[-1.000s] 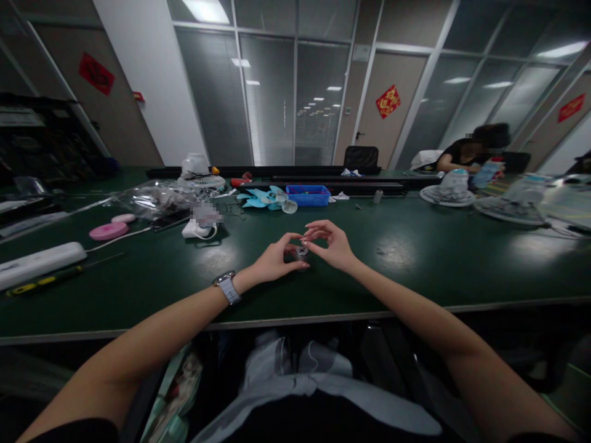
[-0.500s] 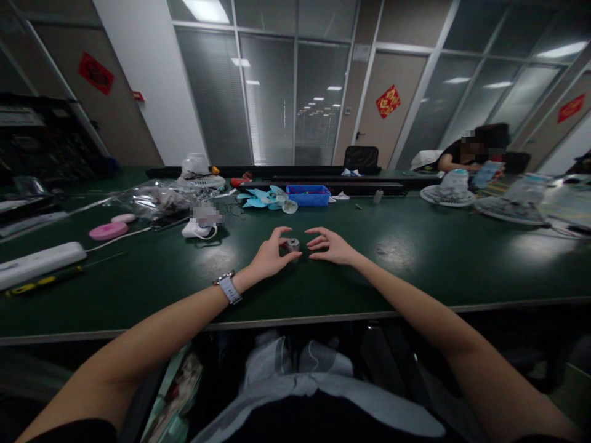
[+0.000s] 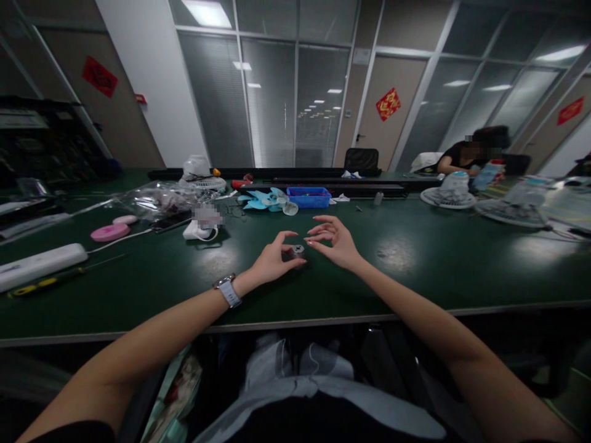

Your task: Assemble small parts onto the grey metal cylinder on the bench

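Observation:
A small grey metal cylinder (image 3: pixel 298 251) stands upright on the green table, with a dark cross-like mark on its top. My left hand (image 3: pixel 276 258) holds it from the left: the thumb lies along its near side, a finger reaches behind it, and the index finger arches above without touching it. On the other side hovers my right hand (image 3: pixel 339 245), fingers curved and apart, with nothing in them. Its thumb tip is just right of the cylinder's top, and I cannot tell whether they touch.
At the back are a blue bin (image 3: pixel 308 197), light-blue fan blades (image 3: pixel 264 200) and another small cylinder (image 3: pixel 378 199). Fan parts (image 3: pixel 449 192) lie at right, where a person sits. Left are a power strip (image 3: pixel 41 266), a yellow-handled screwdriver (image 3: pixel 45 283) and pink discs (image 3: pixel 109 232).
The cylinder has shifted slightly right and nearer to me along with my left hand. My right hand has risen and tilted upward, its fingers now higher above the table.

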The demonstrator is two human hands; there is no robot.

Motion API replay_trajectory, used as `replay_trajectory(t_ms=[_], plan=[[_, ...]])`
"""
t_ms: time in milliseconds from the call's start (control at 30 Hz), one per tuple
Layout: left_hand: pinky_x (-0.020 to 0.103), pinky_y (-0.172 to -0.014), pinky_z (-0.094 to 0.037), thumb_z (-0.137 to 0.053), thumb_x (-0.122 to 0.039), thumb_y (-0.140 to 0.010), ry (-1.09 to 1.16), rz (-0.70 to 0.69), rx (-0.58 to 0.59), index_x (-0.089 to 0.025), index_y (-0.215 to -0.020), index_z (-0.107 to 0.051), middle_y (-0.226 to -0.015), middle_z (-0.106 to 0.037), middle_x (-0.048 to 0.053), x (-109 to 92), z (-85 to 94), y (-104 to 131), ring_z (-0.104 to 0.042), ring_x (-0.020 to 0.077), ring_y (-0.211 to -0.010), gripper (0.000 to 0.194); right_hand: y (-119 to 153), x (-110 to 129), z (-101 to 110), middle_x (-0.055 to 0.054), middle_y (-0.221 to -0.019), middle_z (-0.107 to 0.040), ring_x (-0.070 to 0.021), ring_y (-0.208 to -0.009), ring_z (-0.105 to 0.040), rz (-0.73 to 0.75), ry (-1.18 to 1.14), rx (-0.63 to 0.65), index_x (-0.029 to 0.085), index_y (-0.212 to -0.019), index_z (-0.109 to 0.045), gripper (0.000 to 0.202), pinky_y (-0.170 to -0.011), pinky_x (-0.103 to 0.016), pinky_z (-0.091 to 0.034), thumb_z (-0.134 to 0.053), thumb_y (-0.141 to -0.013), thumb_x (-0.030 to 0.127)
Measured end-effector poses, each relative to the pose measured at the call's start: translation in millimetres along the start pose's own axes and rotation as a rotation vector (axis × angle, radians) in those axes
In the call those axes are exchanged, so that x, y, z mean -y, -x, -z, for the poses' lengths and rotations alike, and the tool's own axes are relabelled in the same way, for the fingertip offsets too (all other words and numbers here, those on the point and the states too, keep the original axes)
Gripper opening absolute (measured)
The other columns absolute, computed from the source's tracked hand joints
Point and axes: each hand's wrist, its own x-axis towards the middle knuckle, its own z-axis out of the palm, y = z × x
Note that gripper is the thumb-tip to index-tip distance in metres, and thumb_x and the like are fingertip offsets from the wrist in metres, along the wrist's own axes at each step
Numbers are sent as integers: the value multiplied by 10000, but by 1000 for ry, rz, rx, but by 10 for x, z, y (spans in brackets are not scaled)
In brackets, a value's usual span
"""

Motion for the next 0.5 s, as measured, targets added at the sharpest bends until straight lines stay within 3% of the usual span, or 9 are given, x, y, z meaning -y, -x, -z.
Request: replay_trajectory(t_ms=[233,500], plan=[[316,-743,-479,-704,-390,-738,1,-45,34,-202,-1265,-379,-902,-731,53,-8,-21,-4,-683,202,-809,648,45,62,-120,-31,-990,-621,-171,-851,-698,102,22,107,231,-1220,-454,518,-845,-371,-580,-696,-762,204],[288,-676,-475,-701,-433,-734,-8,-54,32,-206,-1256,-380,-883,-724,41,20,-30,-9,-673,187,-745,653,32,22,-172,-16,-954,-612,-163,-856,-687,138,37,45,237,-1197,-462,468,-848,-370,-578,-670,-780,198]])
